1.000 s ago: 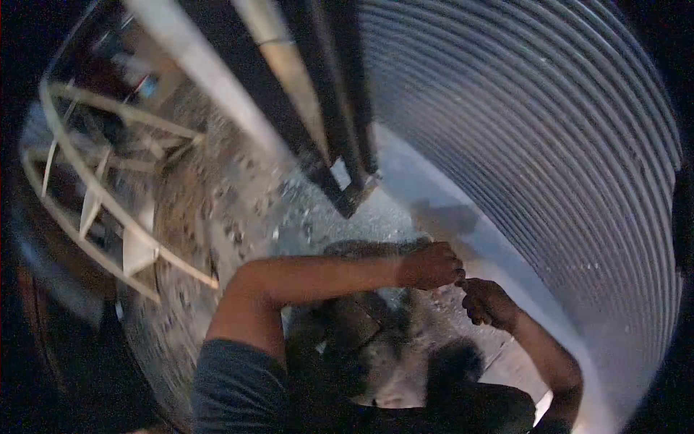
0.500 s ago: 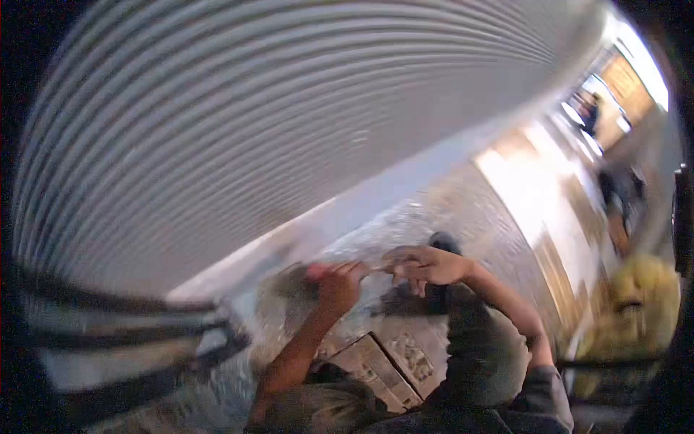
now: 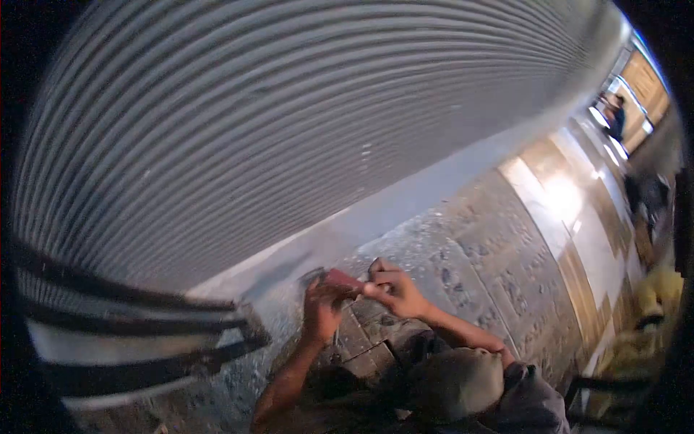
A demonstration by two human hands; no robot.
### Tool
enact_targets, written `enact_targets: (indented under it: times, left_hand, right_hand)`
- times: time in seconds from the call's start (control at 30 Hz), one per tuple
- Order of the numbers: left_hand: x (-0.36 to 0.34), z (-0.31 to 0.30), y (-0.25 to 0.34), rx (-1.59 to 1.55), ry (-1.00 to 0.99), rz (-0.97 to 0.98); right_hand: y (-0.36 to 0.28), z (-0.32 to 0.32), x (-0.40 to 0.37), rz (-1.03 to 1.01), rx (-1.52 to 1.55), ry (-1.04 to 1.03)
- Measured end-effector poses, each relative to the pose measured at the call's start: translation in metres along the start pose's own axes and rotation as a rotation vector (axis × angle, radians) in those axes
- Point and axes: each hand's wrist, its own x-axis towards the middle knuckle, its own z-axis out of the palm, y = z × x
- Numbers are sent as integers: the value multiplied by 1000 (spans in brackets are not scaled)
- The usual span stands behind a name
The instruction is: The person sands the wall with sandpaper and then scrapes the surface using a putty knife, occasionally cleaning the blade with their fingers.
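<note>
A small reddish object (image 3: 343, 280) lies between my two hands, low in the middle of the view. My left hand (image 3: 322, 307) has its fingers wrapped round the reddish object. Close on its right, my right hand (image 3: 396, 291) is closed, its thumb and fingers pinched at the near end of the same object; a small pale bit shows at the fingertips. My knee in greyish cloth (image 3: 459, 380) is below the hands.
A ribbed grey metal shutter (image 3: 289, 145) rises in front. Dark metal bars (image 3: 137, 325) stand at the left. Paving blocks (image 3: 506, 267) cover the ground, with bright tiles (image 3: 564, 202) beyond. A person (image 3: 616, 118) is far off at the upper right; yellow sacks (image 3: 658, 300) lie at the right.
My right hand has moved left and down, and its spread fingers have closed near the reddish object. My left hand has shifted slightly down. The view has turned a little.
</note>
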Motion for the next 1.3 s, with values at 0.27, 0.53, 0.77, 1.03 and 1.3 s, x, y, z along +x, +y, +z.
enact_targets:
  times: [0.27,0.53,0.77,1.03,1.3]
  left_hand:
    - [36,-22,20,-322,202,-125]
    - [51,-34,38,-1042,440,-774]
    - [39,-44,48,-1622,126,-551]
    - [43,-29,63,-1883,405,-1024]
    - [57,-1,56,-1862,481,-1020]
  right_hand:
    - [-36,-17,73,-328,392,-423]
    - [-116,7,110,-1098,16,-417]
    - [-101,18,76,-1142,29,-176]
    - [-81,30,98,-1086,110,-252]
    - [-72,24,107,-1060,33,-165]
